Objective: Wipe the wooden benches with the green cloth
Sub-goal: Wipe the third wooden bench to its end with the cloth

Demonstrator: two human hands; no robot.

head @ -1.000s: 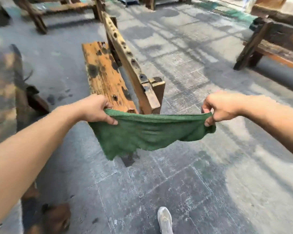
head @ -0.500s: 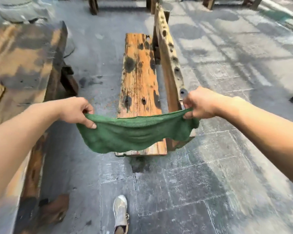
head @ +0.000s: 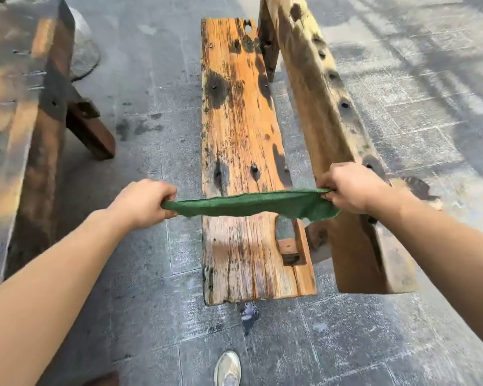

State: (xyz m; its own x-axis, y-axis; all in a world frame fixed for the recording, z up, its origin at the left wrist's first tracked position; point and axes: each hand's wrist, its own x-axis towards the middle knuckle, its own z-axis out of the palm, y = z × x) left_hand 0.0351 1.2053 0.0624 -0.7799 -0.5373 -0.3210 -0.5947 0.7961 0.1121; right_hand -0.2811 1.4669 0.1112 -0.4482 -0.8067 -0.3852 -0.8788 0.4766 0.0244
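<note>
A weathered orange wooden bench [head: 234, 121] with dark stains runs away from me, its seat plank in the middle of the head view and its thick backrest beam [head: 326, 115] on the right. The green cloth [head: 251, 203] is stretched taut across the near part of the seat, just above it. My left hand [head: 144, 201] grips the cloth's left end beyond the seat's left edge. My right hand [head: 349, 189] grips the right end next to the backrest. A loose corner of cloth hangs under my right hand.
A second dark wooden bench or table [head: 20, 129] stands at the left with a slanted leg [head: 89, 126] sticking out. Grey stone paving [head: 418, 87] surrounds the benches. My shoe [head: 227, 369] is on the ground at the bottom, just short of the seat's end.
I have stepped closer, so the bench now lies straight under my hands. The cloth, which sagged before, is pulled tight and lowered over the seat.
</note>
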